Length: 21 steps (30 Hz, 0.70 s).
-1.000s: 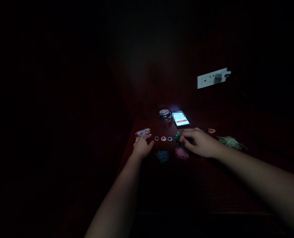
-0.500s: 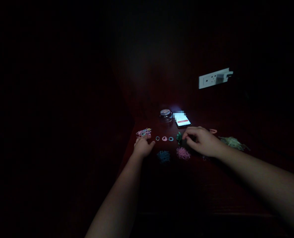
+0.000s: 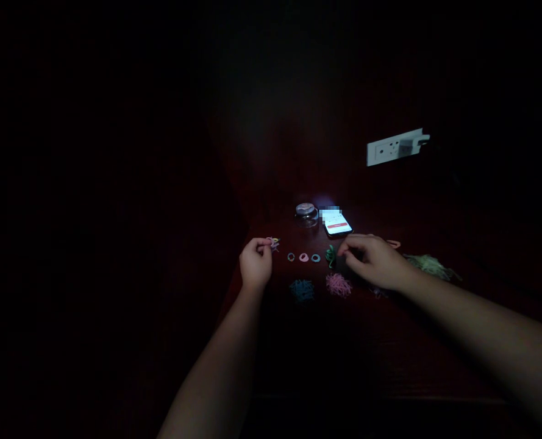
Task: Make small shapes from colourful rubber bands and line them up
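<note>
My left hand (image 3: 256,262) is closed in a pinch at the left of the table, beside a mixed pile of coloured hair ties (image 3: 274,243) that it partly covers. What sits between its fingertips is too small and dark to make out. My right hand (image 3: 370,259) has its fingers curled towards the thumb, right beside a green bunch of hair ties (image 3: 330,256); anything in its grip is hidden. Between the hands lie three separate rings in a row: a dark multicoloured ring (image 3: 291,257), a pink ring (image 3: 303,257) and a blue ring (image 3: 315,258).
Nearer me lie a blue pile (image 3: 302,290) and a pink pile (image 3: 338,285). A pale green pile (image 3: 430,266) and an orange loop (image 3: 393,244) are at the right. Behind stand a lidded clear jar (image 3: 306,215) and a lit phone (image 3: 337,222). A wall socket (image 3: 395,147) holds a plug.
My left hand has gone from reaching over the mixed pile with fingers spread to a closed pinch, drawn slightly left. My right hand has hardly moved.
</note>
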Each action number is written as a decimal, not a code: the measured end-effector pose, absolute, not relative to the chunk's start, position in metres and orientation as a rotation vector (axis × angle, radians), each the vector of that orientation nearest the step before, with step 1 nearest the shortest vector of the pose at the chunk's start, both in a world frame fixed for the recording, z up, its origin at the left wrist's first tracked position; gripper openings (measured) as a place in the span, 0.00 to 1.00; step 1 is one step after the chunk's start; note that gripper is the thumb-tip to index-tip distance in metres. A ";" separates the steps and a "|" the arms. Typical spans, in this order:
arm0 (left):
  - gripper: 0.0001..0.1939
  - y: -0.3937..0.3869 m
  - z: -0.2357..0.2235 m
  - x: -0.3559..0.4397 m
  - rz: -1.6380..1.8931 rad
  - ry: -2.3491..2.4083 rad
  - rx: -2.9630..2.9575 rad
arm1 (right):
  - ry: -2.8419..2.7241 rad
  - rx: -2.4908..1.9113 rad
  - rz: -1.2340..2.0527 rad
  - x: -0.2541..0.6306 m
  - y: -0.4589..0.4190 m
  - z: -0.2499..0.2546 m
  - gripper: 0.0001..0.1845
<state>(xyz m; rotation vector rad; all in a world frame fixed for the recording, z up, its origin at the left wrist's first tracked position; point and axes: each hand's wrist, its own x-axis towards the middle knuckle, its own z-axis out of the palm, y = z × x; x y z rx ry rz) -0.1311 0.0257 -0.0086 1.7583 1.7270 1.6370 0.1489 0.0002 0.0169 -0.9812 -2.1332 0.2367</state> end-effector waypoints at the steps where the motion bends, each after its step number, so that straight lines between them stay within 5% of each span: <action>1: 0.04 0.026 -0.008 -0.130 1.717 1.658 1.698 | -2.130 -0.979 0.242 0.149 0.000 0.017 0.09; 10: 0.08 0.023 -0.007 -0.110 1.730 1.351 1.715 | -2.134 -0.952 0.246 0.145 -0.001 0.015 0.07; 21: 0.05 -0.008 0.009 -0.076 1.273 1.124 2.096 | -2.207 -0.859 0.299 0.128 -0.012 0.013 0.05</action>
